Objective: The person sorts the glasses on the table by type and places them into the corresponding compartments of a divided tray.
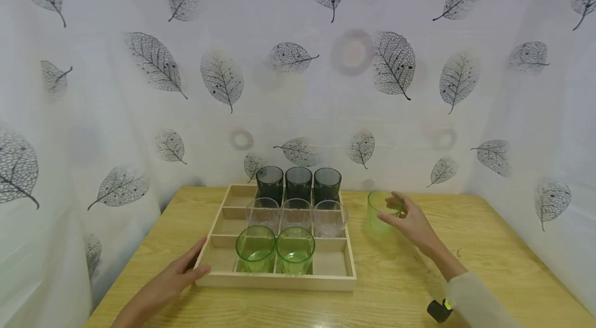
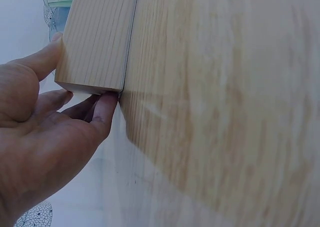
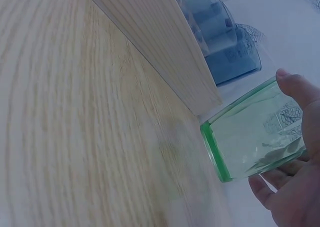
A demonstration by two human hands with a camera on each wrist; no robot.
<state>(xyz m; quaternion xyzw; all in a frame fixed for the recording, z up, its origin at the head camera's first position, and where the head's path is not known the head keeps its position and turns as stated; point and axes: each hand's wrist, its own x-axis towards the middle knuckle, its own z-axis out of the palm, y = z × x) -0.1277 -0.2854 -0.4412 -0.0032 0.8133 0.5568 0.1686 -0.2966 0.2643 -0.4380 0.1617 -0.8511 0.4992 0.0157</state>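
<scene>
My left hand point(image 1: 174, 279) holds the near left corner of a divided wooden tray point(image 1: 279, 282), its thumb and fingers at either side of that corner. In the left wrist view the fingertips point(image 2: 106, 107) press against the tray's side. To the right of the tray, my right hand point(image 1: 412, 219) grips a green-tinted glass point(image 3: 255, 132) with thumb and fingers spread around it. Whether that glass touches the table cannot be told. Two green glasses point(image 1: 256, 250) stand in the tray's front row, left and middle; the front right compartment point(image 1: 331, 263) holds no glass.
Three clear glasses point(image 1: 296, 214) fill part of the tray's middle row, with three dark grey glasses point(image 1: 298, 185) behind. A small black object point(image 1: 438, 311) lies on the wooden table point(image 1: 391, 292) by the right sleeve. A leaf-patterned curtain point(image 1: 298, 100) hangs behind.
</scene>
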